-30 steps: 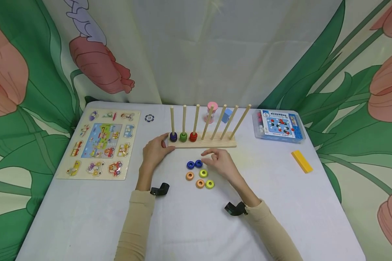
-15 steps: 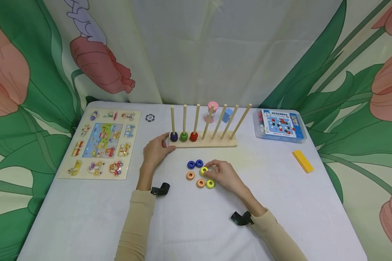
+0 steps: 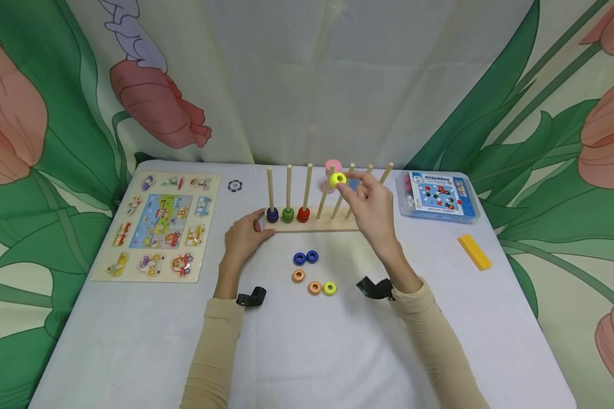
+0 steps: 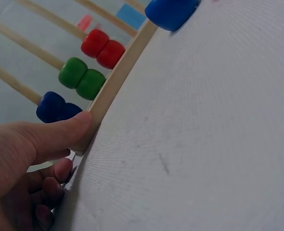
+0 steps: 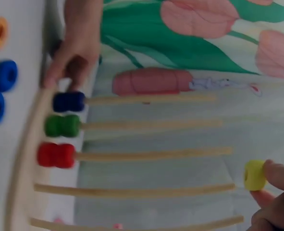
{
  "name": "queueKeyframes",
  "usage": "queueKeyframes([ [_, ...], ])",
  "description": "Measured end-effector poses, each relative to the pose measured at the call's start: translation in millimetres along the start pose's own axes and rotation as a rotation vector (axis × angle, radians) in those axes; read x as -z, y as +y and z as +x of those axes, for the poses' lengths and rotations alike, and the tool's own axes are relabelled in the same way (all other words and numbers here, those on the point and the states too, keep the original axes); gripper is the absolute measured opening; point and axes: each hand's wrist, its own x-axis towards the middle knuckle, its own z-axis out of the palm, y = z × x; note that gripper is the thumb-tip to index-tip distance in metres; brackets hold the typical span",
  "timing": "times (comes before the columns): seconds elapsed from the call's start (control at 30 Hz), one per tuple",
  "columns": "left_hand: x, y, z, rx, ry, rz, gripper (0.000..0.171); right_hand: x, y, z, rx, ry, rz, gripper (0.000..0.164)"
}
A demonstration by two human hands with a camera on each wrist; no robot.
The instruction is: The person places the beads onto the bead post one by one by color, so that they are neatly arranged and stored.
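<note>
A wooden peg rack (image 3: 319,226) with a row of upright pegs stands on the table. From its left end, the first three pegs carry dark blue (image 4: 49,107), green (image 4: 74,72) and red (image 4: 94,43) beads, two on each. My left hand (image 3: 243,236) grips that left end, thumb on the front edge. Between thumb and forefinger my right hand (image 3: 374,207) pinches a yellow bead (image 5: 255,176), raised near the top of the fourth peg, which is bare. Two blue beads (image 3: 299,263), two orange beads (image 3: 294,277) and another yellow bead (image 3: 330,293) lie loose before the rack.
On the left lies a picture puzzle board (image 3: 212,216), with a poker chip (image 3: 234,186) near it. Behind the rack are a pink hourglass-like thing (image 3: 332,165) and a blue block (image 3: 353,184). A clear plastic box (image 3: 437,196) and a yellow block (image 3: 474,252) lie right.
My right hand moved down from the blue beads, took hold of a yellow bead and lifted it up to the fourth peg's top. The left hand stays on the rack.
</note>
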Motion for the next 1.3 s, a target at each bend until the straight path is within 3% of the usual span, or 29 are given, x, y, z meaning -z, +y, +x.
queueKeyframes([
  [0.1,0.8,0.3,-0.7,0.000,-0.001,0.005,0.066,-3,-5,19,0.030,0.047,-0.063,0.035],
  [0.27,1.2,2.0,0.1,-0.004,-0.014,0.006,0.066,-9,-5,31,0.007,0.038,-0.170,0.036],
  [0.37,0.7,3.0,0.7,-0.007,-0.019,0.002,0.066,-10,-3,27,0.012,0.059,-0.167,0.035],
  [0.57,-1.5,2.0,-1.1,0.007,-0.027,-0.001,0.066,-4,4,-3,-0.001,0.100,-0.027,0.027],
  [0.77,-2.1,0.0,-2.1,0.012,-0.009,0.013,0.066,0,6,-46,-0.186,-0.067,0.038,0.022],
  [0.97,-2.5,0.8,-1.3,0.011,-0.021,-0.005,0.065,-2,52,-95,-0.389,-0.345,0.031,0.024],
  [1.13,-1.4,0.5,-1.1,0.019,-0.015,0.003,0.065,-7,73,-129,-0.430,-0.571,-0.029,0.028],
  [1.2,-0.7,0.4,-0.8,0.020,-0.012,0.004,0.065,-10,77,-138,-0.435,-0.611,-0.054,0.031],
  [1.3,-0.6,-0.2,-0.3,0.016,-0.007,0.004,0.066,-13,77,-142,-0.424,-0.598,-0.103,0.034],
])
